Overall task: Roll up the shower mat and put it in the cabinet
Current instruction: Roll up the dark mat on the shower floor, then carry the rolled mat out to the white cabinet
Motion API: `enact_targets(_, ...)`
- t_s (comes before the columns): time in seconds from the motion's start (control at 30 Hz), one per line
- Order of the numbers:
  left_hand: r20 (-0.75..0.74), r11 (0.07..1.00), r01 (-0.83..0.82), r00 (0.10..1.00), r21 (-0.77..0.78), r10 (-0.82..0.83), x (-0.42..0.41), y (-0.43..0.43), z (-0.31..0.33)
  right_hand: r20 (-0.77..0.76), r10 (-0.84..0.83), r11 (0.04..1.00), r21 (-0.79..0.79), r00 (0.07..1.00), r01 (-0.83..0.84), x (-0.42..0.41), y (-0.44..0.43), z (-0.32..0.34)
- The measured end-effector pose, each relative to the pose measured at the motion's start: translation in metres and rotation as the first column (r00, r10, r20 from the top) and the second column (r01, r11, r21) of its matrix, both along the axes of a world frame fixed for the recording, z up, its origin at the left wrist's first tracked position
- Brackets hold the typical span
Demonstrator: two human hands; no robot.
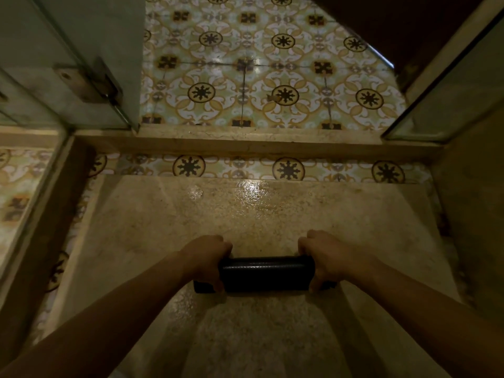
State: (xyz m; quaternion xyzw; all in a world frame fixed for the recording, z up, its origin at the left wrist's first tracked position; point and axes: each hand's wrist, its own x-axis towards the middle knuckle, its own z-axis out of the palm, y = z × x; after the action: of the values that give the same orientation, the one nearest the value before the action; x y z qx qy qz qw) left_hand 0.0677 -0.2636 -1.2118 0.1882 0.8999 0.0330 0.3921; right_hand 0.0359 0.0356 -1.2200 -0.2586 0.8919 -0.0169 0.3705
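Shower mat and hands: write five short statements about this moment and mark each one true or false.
1. The shower mat is rolled into a dark tube. True.
2. Only the right hand holds the roll. False: the left hand has a grip on the other end.
3. The roll lies flat and spread over the stone shower floor. False: it is rolled up, held at both ends.
4. Patterned floor tiles lie beyond the stone threshold. True.
5. The mat is already inside a cabinet. False: it is in the hands, above the shower floor.
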Motion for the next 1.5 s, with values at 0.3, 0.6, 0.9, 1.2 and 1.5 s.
enact_targets(0.3, -0.021, 0.998, 0.038, 0.999, -0.050, -0.039, 0.044, 0.009, 0.013, -0.121, -0.066, 0.992, -0.113, 0.990, 0.053, 0.049, 0.008, 0.004)
enact_targets(0.6, 0.057, 0.989, -0.123, 0.991, 0.086, 0.119, 0.016, -0.006, 0.160, -0.175, -0.075, 0.997, -0.044, 0.982, 0.069, 0.047, 0.000, 0.154)
enact_targets(0.9, -0.193, 0.997, -0.080, 0.978, 0.002, 0.078, -0.005, 0.005, 0.461, -0.105, -0.302, 0.953, -0.058, 0.947, 0.298, 0.021, 0.001, 0.454)
enact_targets(1.2, -0.405, 0.986, -0.155, 0.899, 0.059, 0.165, 0.000, 0.067, 0.750, -0.333, -0.351, 0.936, -0.154, 0.875, 0.317, 0.008, 0.054, 0.742)
enact_targets(1.5, -0.516, 0.965, -0.250, 0.819, 0.074, 0.251, -0.011, 0.095, 0.815, -0.488, -0.244, 0.968, -0.172, 0.838, 0.181, -0.020, 0.075, 0.818)
